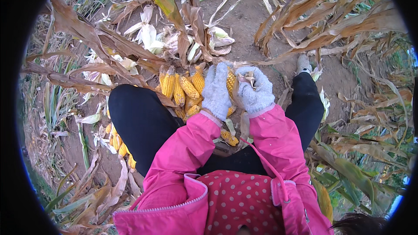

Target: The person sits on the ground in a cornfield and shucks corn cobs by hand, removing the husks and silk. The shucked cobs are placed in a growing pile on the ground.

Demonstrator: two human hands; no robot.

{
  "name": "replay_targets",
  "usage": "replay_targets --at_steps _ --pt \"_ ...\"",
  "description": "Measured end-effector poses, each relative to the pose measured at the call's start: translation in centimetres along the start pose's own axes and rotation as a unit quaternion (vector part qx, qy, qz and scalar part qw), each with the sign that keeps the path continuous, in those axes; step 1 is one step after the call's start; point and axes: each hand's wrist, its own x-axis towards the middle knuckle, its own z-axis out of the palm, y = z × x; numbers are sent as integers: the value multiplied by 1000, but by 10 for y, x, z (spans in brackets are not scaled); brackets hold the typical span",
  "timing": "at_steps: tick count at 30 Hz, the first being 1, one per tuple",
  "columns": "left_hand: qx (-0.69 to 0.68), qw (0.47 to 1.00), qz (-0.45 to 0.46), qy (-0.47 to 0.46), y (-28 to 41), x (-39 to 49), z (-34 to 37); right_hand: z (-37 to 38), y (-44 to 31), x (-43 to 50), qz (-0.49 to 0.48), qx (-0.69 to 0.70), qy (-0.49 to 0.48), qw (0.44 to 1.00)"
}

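Observation:
Both my hands wear pale grey knit gloves and meet over a pile of husked yellow corn cobs [179, 89] between my knees. My left hand [217, 89] is on an upright corn cob [230, 81], its fingers along the cob's left side. My right hand [254, 88] is closed around dry husk [250, 80] at the cob's right side; the glove hides part of it. Another husked cob [229, 137] lies below my hands, near my sleeves.
Pulled-off pale husks [150, 37] lie beyond the pile. More cobs [117, 142] lie outside my left knee. Dry corn stalks and leaves [326, 16] arch in from the upper right, others from the upper left. Bare soil [245, 16] shows ahead.

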Motion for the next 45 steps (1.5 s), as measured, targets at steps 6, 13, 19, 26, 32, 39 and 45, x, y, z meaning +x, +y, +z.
replay_targets --at_steps 6,13,19,26,32,39,45 --pt "-291 943 -124 100 28 28 -16 -27 0 7 45 481 -121 867" --pt "-226 971 -44 63 49 26 -13 -60 5 10 149 212 -12 966" --pt "32 975 213 61 65 -3 1 -51 -34 13 -186 -118 193 956" --pt "216 892 309 -249 68 -42 25 -10 -32 1 28 -49 -93 994" --pt "197 907 238 -287 78 -18 18 -37 -4 -1 64 190 -132 971" --pt "114 944 131 -281 54 -27 16 -34 -9 3 -28 -104 -127 986" --pt "189 971 121 -83 44 -9 7 -33 -16 -5 113 272 -133 946"
